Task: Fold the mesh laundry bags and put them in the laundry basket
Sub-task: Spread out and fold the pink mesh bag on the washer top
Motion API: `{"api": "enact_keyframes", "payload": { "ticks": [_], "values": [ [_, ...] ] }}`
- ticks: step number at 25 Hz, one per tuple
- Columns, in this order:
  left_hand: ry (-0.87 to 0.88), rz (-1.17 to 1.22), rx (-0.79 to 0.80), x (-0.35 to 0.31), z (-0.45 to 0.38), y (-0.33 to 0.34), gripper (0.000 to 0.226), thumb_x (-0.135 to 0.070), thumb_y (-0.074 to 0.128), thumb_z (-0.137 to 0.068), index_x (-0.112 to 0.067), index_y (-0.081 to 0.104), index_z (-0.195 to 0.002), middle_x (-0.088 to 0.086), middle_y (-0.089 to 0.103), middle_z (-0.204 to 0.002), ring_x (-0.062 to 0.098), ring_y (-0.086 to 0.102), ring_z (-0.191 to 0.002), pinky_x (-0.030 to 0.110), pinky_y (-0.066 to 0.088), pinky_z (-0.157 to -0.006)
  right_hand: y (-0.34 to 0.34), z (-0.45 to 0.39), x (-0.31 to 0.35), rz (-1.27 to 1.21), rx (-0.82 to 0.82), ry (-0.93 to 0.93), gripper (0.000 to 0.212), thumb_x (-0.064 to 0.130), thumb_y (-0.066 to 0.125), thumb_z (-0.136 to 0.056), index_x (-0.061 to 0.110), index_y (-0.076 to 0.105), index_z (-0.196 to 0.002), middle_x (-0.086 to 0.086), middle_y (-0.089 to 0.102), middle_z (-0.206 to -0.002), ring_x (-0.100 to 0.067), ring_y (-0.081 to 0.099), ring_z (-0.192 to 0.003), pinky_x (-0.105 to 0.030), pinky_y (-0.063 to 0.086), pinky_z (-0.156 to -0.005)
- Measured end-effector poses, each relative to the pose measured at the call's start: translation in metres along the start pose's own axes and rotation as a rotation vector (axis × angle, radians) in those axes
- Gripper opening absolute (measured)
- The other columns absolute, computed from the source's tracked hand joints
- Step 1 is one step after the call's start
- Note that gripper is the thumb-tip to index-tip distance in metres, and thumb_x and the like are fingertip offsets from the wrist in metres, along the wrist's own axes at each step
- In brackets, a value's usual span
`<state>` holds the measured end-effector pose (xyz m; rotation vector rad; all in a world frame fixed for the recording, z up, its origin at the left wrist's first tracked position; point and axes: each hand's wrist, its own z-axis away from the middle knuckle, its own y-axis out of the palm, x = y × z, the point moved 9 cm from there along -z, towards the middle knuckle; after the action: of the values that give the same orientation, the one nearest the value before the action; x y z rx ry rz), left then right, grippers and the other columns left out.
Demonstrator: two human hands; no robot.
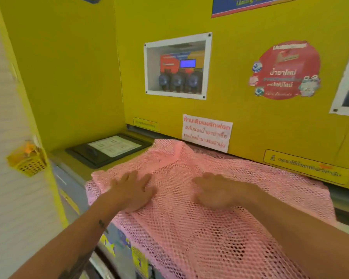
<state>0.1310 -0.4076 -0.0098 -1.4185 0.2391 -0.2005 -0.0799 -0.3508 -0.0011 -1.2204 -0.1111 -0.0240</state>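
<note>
Pink mesh laundry bag [189, 208] lies spread over the top of a washing machine [73, 162], its near part draping over the front edge and running out of the picture at the bottom, so its full outline cannot be seen. Its far end humps up against the yellow back panel [250, 121], covering the foot of a white notice with red print [207, 132]. The netting is open, honeycomb-like, and looks doubled in places, though the blur makes that hard to judge.

The left hand [132, 190] lies flat on the bag near its left edge, fingers straight and spread, holding nothing. The right hand [214, 191] rests on the bag's middle with fingers extended and slightly relaxed, also gripping nothing; its outline is smeared.

At the machine top's far left corner sits a black-framed lid [109, 150] with a white label. A small yellow perforated basket [28, 160] hangs on the left wall, holding something orange that is hard to make out. A white-framed window [176, 66] in the panel shows 3 dark bottles behind glass.
</note>
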Motion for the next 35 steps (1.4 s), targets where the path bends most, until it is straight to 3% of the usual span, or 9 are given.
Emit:
{"api": "enact_keyframes", "payload": {
  "ticks": [5,9,13,17,20,23,29,32,35],
  "values": [
    [0.163,-0.067,0.150,0.028,0.008,-0.033,0.061,-0.064,0.048,-0.088,-0.042,0.039,-0.144,0.000,0.036,-0.152,0.024,0.041,-0.135,0.035,0.040,-0.102,-0.049,-0.010,0.045,0.223,0.030,0.011,0.040,0.039,0.048,-0.097,0.019,0.059,-0.131,-0.001,0.056,-0.134,-0.022,0.053,-0.119,-0.041,0.044,-0.103],
    [0.264,0.191,-0.085,0.039,-0.026,-0.072,0.036,-0.048,0.051,-0.094,-0.035,0.056,-0.127,-0.005,0.051,-0.139,0.019,0.054,-0.119,0.035,0.046,-0.099,-0.101,-0.058,0.034,-0.146,-0.404,0.144,0.044,0.026,0.052,-0.089,0.026,0.053,-0.133,-0.004,0.055,-0.131,-0.024,0.053,-0.112,-0.038,0.048,-0.094],
    [0.243,0.581,-0.257,0.050,-0.089,-0.088,0.037,-0.036,0.053,-0.093,-0.031,0.052,-0.129,-0.001,0.061,-0.124,0.015,0.058,-0.095,0.030,0.044,-0.081,-0.089,-0.114,0.034,-0.489,-0.395,0.181,0.059,0.018,0.056,-0.090,0.014,0.039,-0.146,-0.007,0.051,-0.139,-0.021,0.056,-0.108,-0.030,0.048,-0.081],
    [0.062,0.881,-0.243,0.070,-0.131,-0.077,0.046,-0.045,0.045,-0.093,-0.021,0.045,-0.133,0.002,0.061,-0.112,0.018,0.059,-0.090,0.036,0.048,-0.079,-0.092,-0.124,0.052,-0.242,-0.497,0.145,0.029,0.013,0.058,-0.082,0.019,0.060,-0.111,-0.001,0.060,-0.117,-0.026,0.058,-0.108,-0.044,0.050,-0.091],
    [0.069,0.849,-0.136,0.062,-0.144,-0.068,0.061,-0.058,0.035,-0.092,-0.018,0.049,-0.136,0.009,0.057,-0.134,0.029,0.054,-0.117,0.047,0.042,-0.101,-0.068,-0.104,0.088,-0.040,-0.236,-0.084,0.020,0.034,0.058,-0.088,0.030,0.062,-0.107,-0.002,0.057,-0.117,-0.026,0.053,-0.113,-0.040,0.046,-0.089],
    [0.141,0.720,-0.086,0.047,-0.147,-0.064,0.045,-0.046,0.054,-0.091,-0.020,0.061,-0.128,0.004,0.057,-0.135,0.021,0.055,-0.109,0.034,0.044,-0.089,-0.051,-0.085,0.090,-0.064,-0.041,-0.132,0.041,0.037,0.053,-0.095,0.022,0.060,-0.133,0.000,0.056,-0.132,-0.017,0.049,-0.120,-0.033,0.040,-0.101],
    [0.349,1.058,-0.257,0.029,-0.153,-0.064,0.026,-0.008,0.065,-0.088,-0.033,0.072,-0.091,-0.001,0.065,-0.095,0.012,0.059,-0.074,0.022,0.045,-0.056,-0.112,-0.132,0.046,-0.225,-0.522,0.059,0.030,0.018,0.045,-0.094,0.012,0.070,-0.109,-0.004,0.066,-0.117,-0.024,0.062,-0.104,-0.038,0.052,-0.085],
    [0.413,1.354,-0.480,0.052,-0.144,-0.086,0.026,0.002,0.064,-0.087,-0.023,0.070,-0.080,-0.010,0.071,-0.082,0.010,0.062,-0.078,0.023,0.048,-0.069,-0.101,-0.159,0.036,-0.462,-0.377,0.176,0.042,0.037,0.038,-0.101,0.007,0.065,-0.089,-0.008,0.067,-0.095,-0.023,0.062,-0.085,-0.038,0.048,-0.078],
    [0.417,1.522,-0.523,0.068,-0.147,-0.088,0.033,0.009,0.066,-0.082,-0.024,0.071,-0.080,-0.006,0.073,-0.085,0.011,0.067,-0.086,0.025,0.051,-0.076,-0.085,-0.167,0.041,-0.729,-0.069,0.159,0.037,0.040,0.044,-0.101,0.013,0.068,-0.111,-0.001,0.070,-0.108,-0.018,0.066,-0.098,-0.034,0.049,-0.091]
  ]
}}
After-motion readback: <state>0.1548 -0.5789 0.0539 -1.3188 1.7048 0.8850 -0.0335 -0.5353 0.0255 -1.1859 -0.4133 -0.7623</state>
